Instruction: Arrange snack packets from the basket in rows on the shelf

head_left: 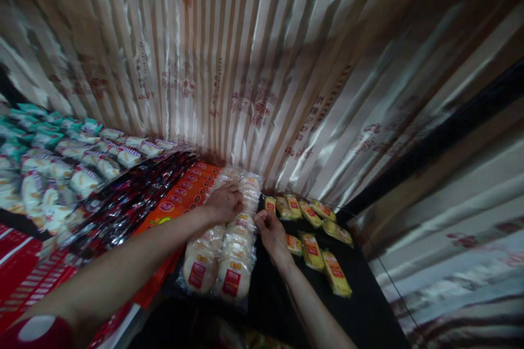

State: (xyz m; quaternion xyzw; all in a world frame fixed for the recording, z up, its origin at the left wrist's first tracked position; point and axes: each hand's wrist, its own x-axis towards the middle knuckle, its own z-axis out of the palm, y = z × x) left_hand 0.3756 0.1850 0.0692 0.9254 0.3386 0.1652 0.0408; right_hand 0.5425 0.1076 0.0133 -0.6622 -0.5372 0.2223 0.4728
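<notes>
Two rows of round, pale cakes in clear wrappers with red labels, the left row [200, 270] and the right row [233, 277], lie side by side on a black-covered table. My left hand [226, 203] rests across the far part of the rows, its fingers bent loosely over the wrapped cakes. Beside the right row's edge is my right hand [272, 233], thumb and fingertips drawn together in a pinch. Whatever those fingertips hold is too small to make out.
Several small yellow packs [311, 251] lie scattered on the black cloth [356, 283] at right. To the left are an orange printed strip [180, 191], dark shiny packets [135, 196], white packets [85, 179] and a red basket [33, 278]. A pleated curtain [245, 65] hangs behind.
</notes>
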